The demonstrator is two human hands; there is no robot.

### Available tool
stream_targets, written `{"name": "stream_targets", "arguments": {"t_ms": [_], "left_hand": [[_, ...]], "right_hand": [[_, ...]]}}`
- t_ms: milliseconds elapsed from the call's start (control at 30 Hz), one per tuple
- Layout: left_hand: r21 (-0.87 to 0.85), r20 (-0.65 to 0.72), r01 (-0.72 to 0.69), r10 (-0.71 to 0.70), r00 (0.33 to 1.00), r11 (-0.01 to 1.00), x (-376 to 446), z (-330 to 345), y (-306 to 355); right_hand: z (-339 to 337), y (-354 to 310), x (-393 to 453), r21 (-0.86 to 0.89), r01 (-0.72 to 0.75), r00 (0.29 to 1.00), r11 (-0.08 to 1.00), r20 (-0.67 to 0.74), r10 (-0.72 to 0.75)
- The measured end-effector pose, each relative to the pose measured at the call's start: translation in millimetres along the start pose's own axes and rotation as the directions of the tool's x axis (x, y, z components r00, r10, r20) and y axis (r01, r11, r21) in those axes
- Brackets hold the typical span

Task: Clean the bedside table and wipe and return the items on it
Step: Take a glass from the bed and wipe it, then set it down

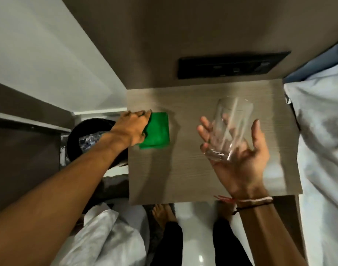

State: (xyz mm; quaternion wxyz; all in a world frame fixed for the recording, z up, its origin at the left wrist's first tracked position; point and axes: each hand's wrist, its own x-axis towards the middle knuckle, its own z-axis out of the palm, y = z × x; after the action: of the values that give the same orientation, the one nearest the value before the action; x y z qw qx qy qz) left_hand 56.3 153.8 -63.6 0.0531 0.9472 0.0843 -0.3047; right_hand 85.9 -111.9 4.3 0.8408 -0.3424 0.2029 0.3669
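Note:
The light wood bedside table (185, 173) fills the middle of the head view. A folded green cloth (158, 131) lies on its left side, and my left hand (133, 125) rests on the cloth's left edge with fingers curled over it. Above the table's right half, my right hand (239, 152) cradles a clear empty drinking glass (229, 129), tilted with its rim pointing away from me. The glass is off the table surface.
A black bin (82, 139) with a crumpled plastic bottle stands left of the table. White bedding (325, 143) borders the right edge. A black switch panel (229, 65) sits on the wall behind. White cloth (106, 239) and my bare feet (164, 214) are below.

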Motion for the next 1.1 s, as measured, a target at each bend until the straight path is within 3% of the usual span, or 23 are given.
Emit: {"name": "stream_targets", "arguments": {"t_ms": [100,167,267,333,467,533,733,867,1100], "left_hand": [[-0.075,-0.052,0.027,-0.031,0.998,0.997,5,6,2],[-0.252,-0.049,0.105,-0.121,0.992,0.962,4,9,-1],[-0.536,-0.042,0.166,-0.222,0.974,0.828,-11,9,1],[-0.597,-0.182,0.095,-0.250,0.951,0.797,-26,5,12],[-0.670,-0.465,-0.094,-0.317,0.827,0.737,-55,-24,56],[-0.673,-0.526,-0.178,-0.295,0.797,0.718,-59,-36,83],[-0.675,-0.530,-0.319,-0.136,0.837,0.666,-68,-49,150],[-0.586,-0.588,-0.405,-0.025,0.809,0.702,-86,-39,140],[-0.613,-0.542,-0.448,0.067,0.837,0.651,-121,-29,102]], "right_hand": [[-18,10,4,0.046,-0.062,0.998,0.997,0.017,0.062],[-30,10,4,0.036,-0.093,0.995,0.995,0.045,0.091],[-40,10,5,-0.001,-0.121,0.990,0.993,0.070,0.121],[-41,12,6,0.003,-0.141,0.987,0.990,0.078,0.140],[-37,13,10,-0.008,-0.117,0.993,0.993,-0.009,0.117],[-29,17,13,-0.029,-0.099,0.994,0.995,-0.051,0.098],[-15,20,18,-0.037,-0.057,0.990,0.998,-0.133,0.052],[-17,17,20,0.009,-0.086,0.990,0.996,-0.113,0.087],[-15,6,32,0.039,-0.135,0.991,0.990,-0.003,0.136]]}}
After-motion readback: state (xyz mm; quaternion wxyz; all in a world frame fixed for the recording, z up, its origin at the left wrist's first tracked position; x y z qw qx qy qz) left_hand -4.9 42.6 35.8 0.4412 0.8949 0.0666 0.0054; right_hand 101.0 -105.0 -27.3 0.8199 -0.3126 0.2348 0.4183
